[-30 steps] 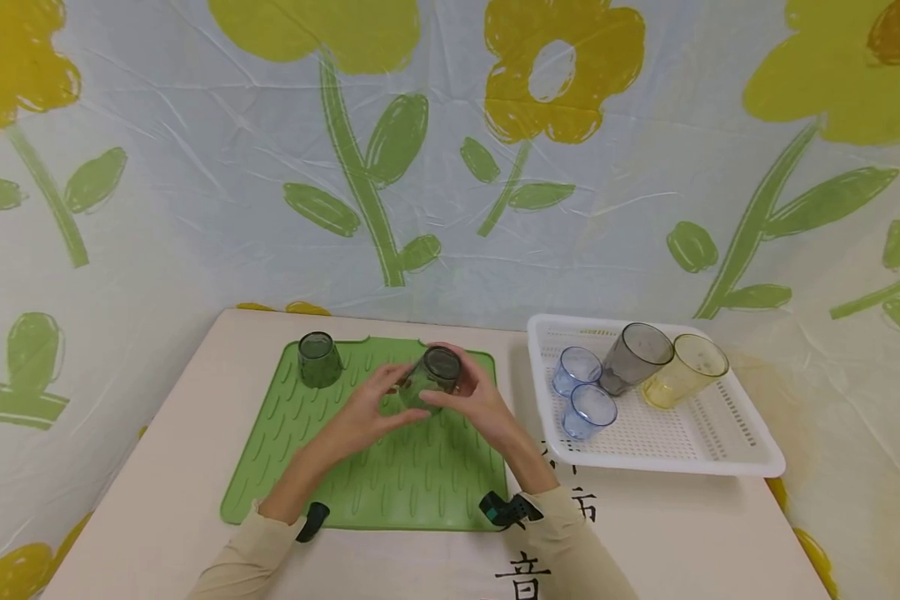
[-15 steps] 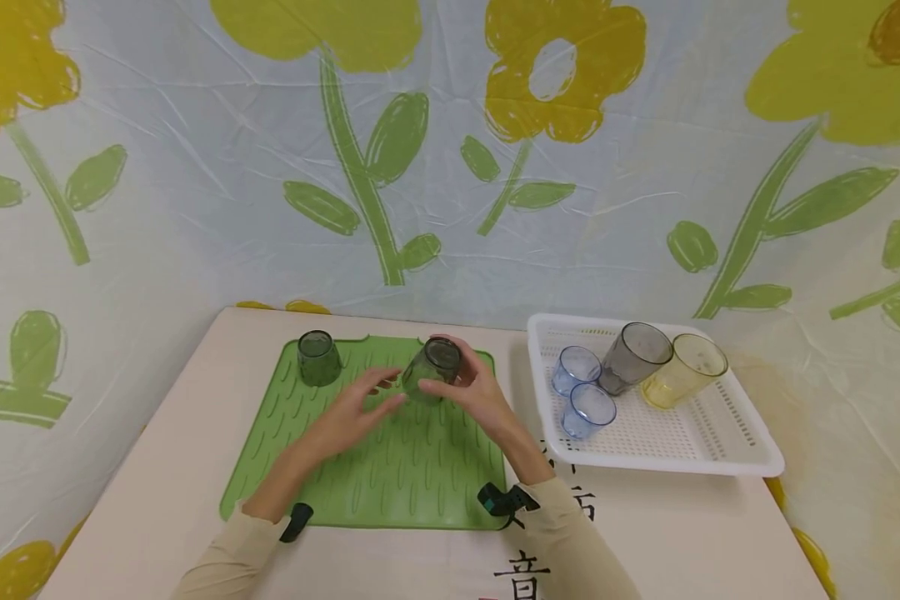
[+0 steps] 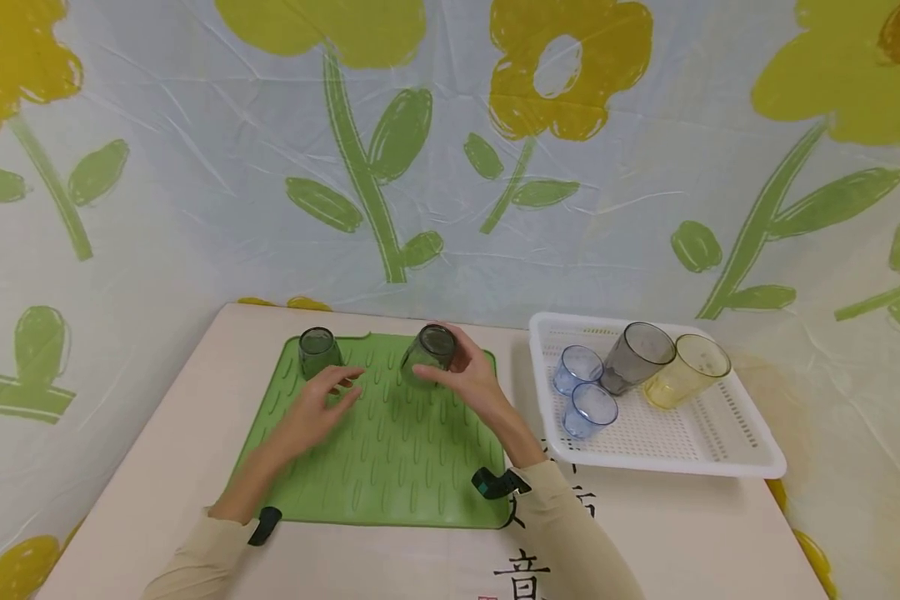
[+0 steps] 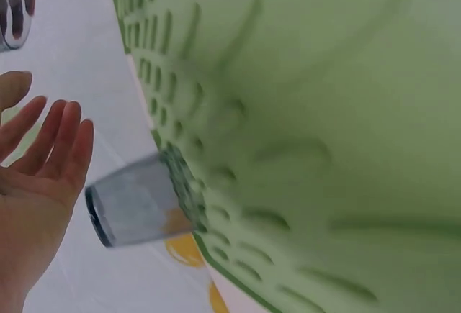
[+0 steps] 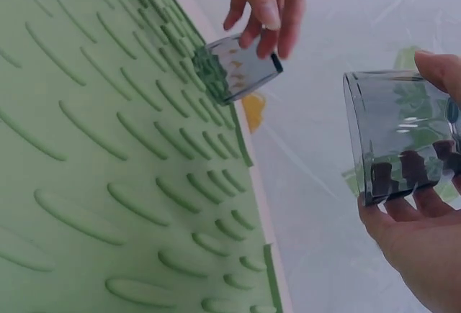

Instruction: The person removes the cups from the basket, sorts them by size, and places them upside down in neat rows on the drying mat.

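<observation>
The left hand [image 3: 317, 410] is relaxed, its fingers [image 4: 61, 137] slightly bent and apart from the thumb [image 4: 14, 88]. The right hand [image 3: 471, 373] grips with thumb opposing curled fingers. Behind the fingers, both forearms [image 3: 251, 483] slant inward toward each other.

On the table [image 3: 682, 533], the mat [image 3: 397, 475] lies left and the basket [image 3: 667, 467] right, a cloth [image 3: 255, 150] behind both. One glass [image 3: 318, 346] stands in the mat's far left corner with the left hand [image 3: 317, 412] near it, and another glass [image 3: 430, 346] is in the right hand [image 3: 476, 379] over the mat's far right part. In the basket, two glasses [image 3: 589, 417] sit left, one nearer than the other, and two further glasses [image 3: 630, 367] sit to their right.
</observation>
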`<state>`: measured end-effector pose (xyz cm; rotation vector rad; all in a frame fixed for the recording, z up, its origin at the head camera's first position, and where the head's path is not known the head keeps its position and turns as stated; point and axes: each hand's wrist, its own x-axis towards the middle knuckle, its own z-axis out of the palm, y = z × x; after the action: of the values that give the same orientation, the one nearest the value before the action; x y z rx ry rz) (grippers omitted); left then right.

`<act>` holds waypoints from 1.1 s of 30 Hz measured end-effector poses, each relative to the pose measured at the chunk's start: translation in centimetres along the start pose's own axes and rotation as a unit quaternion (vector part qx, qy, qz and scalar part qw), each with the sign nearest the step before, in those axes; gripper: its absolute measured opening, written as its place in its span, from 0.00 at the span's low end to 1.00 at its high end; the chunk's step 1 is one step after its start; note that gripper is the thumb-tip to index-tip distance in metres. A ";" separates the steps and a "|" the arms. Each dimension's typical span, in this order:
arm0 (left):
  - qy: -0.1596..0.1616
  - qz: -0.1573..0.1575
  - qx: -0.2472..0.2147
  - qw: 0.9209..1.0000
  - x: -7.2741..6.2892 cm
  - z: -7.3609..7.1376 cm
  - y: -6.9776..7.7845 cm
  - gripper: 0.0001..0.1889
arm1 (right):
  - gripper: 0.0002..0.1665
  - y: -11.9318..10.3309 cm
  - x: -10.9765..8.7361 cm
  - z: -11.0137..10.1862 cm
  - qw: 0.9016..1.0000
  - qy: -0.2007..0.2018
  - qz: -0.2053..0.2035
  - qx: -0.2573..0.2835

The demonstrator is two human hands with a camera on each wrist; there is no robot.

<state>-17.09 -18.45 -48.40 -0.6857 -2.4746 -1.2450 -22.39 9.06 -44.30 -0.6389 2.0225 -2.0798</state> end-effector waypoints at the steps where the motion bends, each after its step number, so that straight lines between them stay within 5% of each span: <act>1: 0.005 -0.002 0.006 1.000 -0.2 -0.3 -0.2 0.18 | 0.41 0.1 0.1 0.1 1.000 0.002 0.003 -0.002; 14: 0.022 -0.057 0.049 0.997 -2.4 -2.9 -2.8 0.14 | 0.41 1.4 1.9 0.7 0.998 0.032 0.030 -0.033; 25: 0.041 -0.058 0.089 0.993 -3.6 -4.3 -4.8 0.12 | 0.41 3.1 3.5 1.6 0.998 0.045 0.033 -0.024; 33: 0.040 -0.100 0.100 0.989 -4.4 -5.3 -5.9 0.14 | 0.42 4.4 4.2 2.3 0.997 0.052 0.046 -0.042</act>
<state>-16.28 -26.97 -51.23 -0.3359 -2.6051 -1.0444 -25.97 4.96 -47.84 -0.4481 2.1614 -2.0254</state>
